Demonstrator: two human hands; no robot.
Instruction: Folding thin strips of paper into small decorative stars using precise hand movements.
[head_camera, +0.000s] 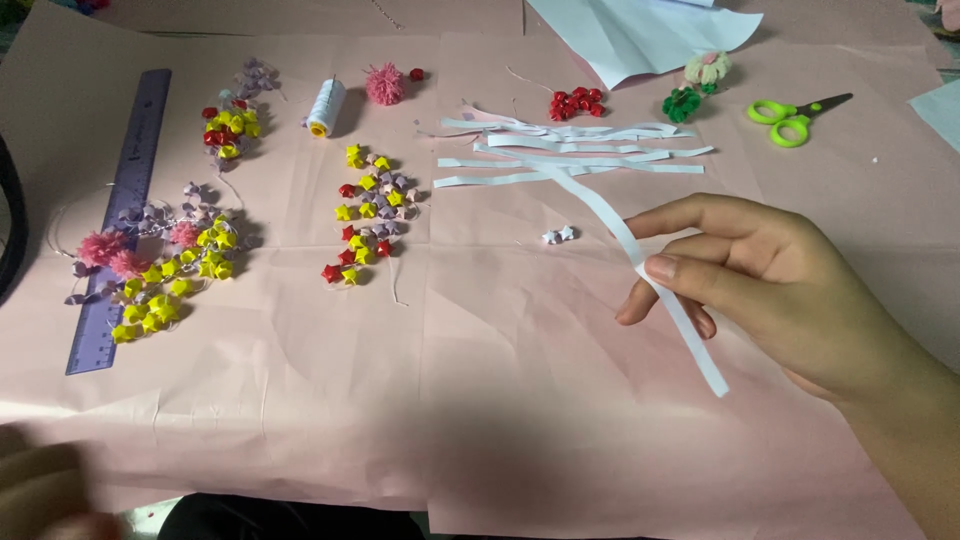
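Pink paper sheets (480, 420) are covering the whole work surface, creased and overlapping, and everything is lying on them.

Coming in from the lower right, the right hand (790, 290) is hovering over the pink paper with its fingers (668, 268) curled and pinching a long pale paper strip (650, 280) between thumb and forefinger. That strip is running diagonally, one end trailing down below the palm and the other reaching up past the fingertips toward a loose pile of cut strips (570, 150) lying well above the fingers.

At the bottom left corner, the left hand (45, 495) is showing only as a blur at the edge, far from the strip; I cannot tell whether it is open or closed.

Far to the left of the fingers, a purple ruler (120, 220) is lying lengthwise, with strings of small folded paper stars and pink pompoms (160, 270) spreading beside and over it. Closer in, to the left of the fingers, a cluster of yellow, red and lilac stars (368, 215) is sitting on the paper.

Above and to the right of the fingers, green-handled scissors (790, 120) are resting. Above the star cluster, a spool of white thread (326, 106) is lying beside a pink pompom (385, 84).

Just left of the fingertips, one tiny pale folded star (558, 235) is lying alone.
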